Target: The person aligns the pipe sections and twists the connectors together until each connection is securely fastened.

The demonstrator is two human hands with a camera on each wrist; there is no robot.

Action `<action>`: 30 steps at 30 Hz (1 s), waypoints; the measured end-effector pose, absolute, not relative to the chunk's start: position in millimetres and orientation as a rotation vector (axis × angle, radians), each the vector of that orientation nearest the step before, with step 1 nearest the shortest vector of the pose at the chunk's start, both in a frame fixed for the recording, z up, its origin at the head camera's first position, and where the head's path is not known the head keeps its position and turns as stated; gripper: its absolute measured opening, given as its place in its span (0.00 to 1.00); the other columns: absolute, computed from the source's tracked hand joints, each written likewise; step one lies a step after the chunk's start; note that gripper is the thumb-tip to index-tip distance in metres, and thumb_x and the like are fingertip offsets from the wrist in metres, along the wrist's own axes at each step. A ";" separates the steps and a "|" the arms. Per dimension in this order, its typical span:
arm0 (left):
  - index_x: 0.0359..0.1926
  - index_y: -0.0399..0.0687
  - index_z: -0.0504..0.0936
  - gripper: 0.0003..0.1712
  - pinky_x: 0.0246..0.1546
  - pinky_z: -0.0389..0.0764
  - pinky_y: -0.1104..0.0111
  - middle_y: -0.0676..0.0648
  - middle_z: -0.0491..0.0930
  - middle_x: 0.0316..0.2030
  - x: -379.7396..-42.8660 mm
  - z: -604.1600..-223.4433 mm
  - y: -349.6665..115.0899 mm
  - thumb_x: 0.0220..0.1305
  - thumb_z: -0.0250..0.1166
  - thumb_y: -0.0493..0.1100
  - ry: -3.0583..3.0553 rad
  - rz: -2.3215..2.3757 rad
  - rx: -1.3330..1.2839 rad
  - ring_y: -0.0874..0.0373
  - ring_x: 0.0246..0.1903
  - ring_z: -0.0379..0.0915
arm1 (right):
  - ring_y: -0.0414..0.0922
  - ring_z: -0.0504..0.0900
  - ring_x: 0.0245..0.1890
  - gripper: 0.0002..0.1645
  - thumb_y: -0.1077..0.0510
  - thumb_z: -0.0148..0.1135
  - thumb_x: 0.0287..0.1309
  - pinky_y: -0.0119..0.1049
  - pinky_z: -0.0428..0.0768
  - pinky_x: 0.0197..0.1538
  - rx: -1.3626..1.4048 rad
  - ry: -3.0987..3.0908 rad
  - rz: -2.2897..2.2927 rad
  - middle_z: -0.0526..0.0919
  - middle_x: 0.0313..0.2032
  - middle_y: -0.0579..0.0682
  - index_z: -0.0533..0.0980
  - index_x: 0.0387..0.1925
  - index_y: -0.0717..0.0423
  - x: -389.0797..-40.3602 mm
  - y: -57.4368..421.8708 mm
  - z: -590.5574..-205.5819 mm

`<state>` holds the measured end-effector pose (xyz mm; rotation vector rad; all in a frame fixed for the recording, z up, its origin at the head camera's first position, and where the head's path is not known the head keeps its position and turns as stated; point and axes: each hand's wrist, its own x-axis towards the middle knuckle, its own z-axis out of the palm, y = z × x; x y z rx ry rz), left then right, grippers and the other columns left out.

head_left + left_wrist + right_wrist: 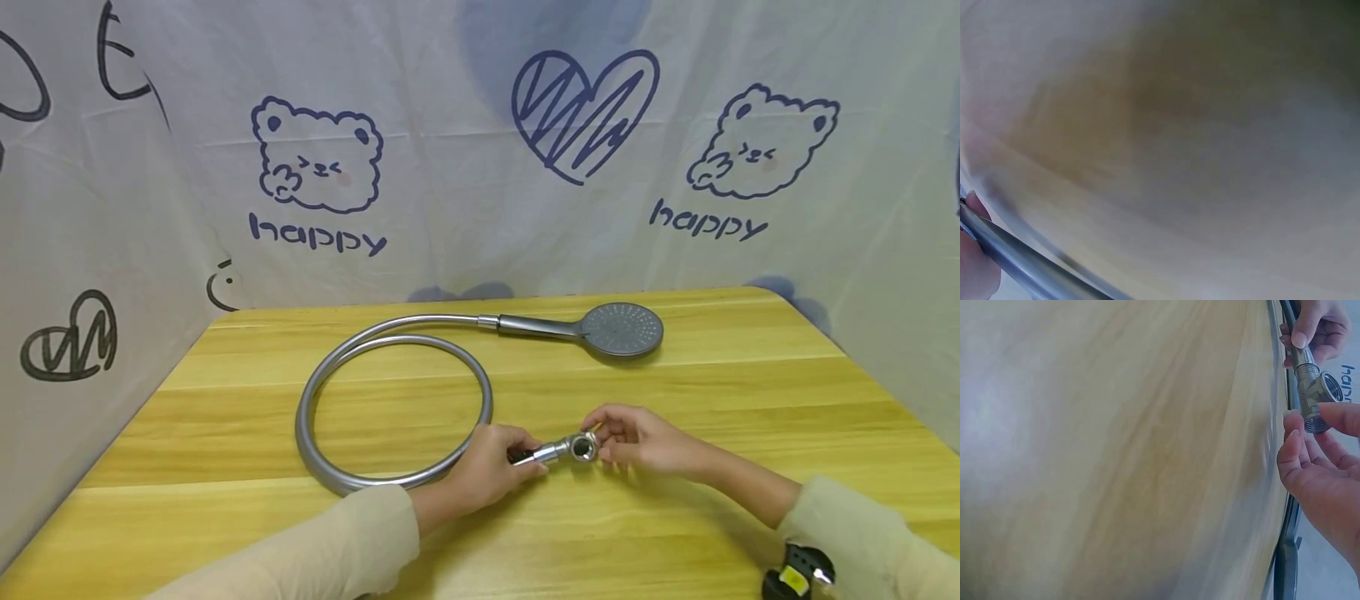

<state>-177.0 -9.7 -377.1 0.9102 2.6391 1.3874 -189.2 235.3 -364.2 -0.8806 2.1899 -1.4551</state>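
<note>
My left hand (491,467) grips the end of a grey shower hose (303,417) close over the table. A shiny metal tee fitting (582,447) sits at that hose end, one round threaded opening facing up toward the head camera. The thumb and fingers of my right hand (641,442) pinch the fitting's far end. In the right wrist view the fitting (1313,394) spans the space between both hands, its side opening plain to see. Only a bit of the left hand (975,269) and the hose (1029,265) shows in the left wrist view.
The hose loops across the left half of the wooden table (750,358) and runs to a grey shower head (622,329) lying near the back edge. A white cloth (450,167) with blue drawings hangs behind and at the sides. A dark watch-like band (798,571) shows under the right sleeve.
</note>
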 end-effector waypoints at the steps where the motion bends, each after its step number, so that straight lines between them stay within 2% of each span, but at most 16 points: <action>1: 0.33 0.36 0.85 0.08 0.25 0.75 0.81 0.44 0.85 0.28 -177.4 -377.7 -9.8 0.50 0.70 0.35 2.641 1.386 0.914 0.71 0.24 0.72 | 0.36 0.77 0.28 0.20 0.70 0.52 0.57 0.30 0.78 0.28 -0.890 2.177 -1.462 0.77 0.34 0.67 0.64 0.50 0.78 -189.6 235.5 -365.5; 5: 0.33 0.36 0.85 0.08 0.25 0.75 0.81 0.44 0.85 0.28 -178.1 -379.1 -10.1 0.50 0.70 0.36 2.644 1.382 0.925 0.70 0.24 0.73 | 0.36 0.77 0.30 0.21 0.69 0.56 0.56 0.29 0.78 0.29 -0.900 2.156 -1.473 0.77 0.35 0.65 0.64 0.50 0.77 -190.3 234.6 -368.9; 14: 0.34 0.36 0.85 0.08 0.25 0.75 0.81 0.43 0.85 0.28 -178.6 -380.0 -9.9 0.51 0.70 0.35 2.632 1.384 0.926 0.70 0.24 0.73 | 0.36 0.75 0.26 0.17 0.68 0.54 0.59 0.29 0.76 0.27 -0.913 2.223 -1.446 0.77 0.31 0.65 0.66 0.47 0.74 -190.8 232.1 -369.4; 21: 0.34 0.36 0.85 0.08 0.25 0.75 0.81 0.43 0.85 0.28 -177.8 -379.5 -10.0 0.50 0.70 0.35 2.633 1.385 0.922 0.70 0.24 0.73 | 0.36 0.76 0.27 0.15 0.68 0.57 0.56 0.30 0.77 0.27 -0.900 2.291 -1.436 0.78 0.33 0.59 0.69 0.45 0.72 -189.8 232.3 -368.8; 30: 0.34 0.36 0.85 0.08 0.26 0.75 0.81 0.44 0.85 0.28 -177.1 -379.7 -9.8 0.50 0.70 0.36 2.647 1.374 0.917 0.71 0.25 0.72 | 0.35 0.76 0.29 0.17 0.68 0.59 0.54 0.29 0.77 0.30 -0.836 2.333 -1.439 0.78 0.34 0.62 0.70 0.45 0.74 -188.2 231.9 -365.8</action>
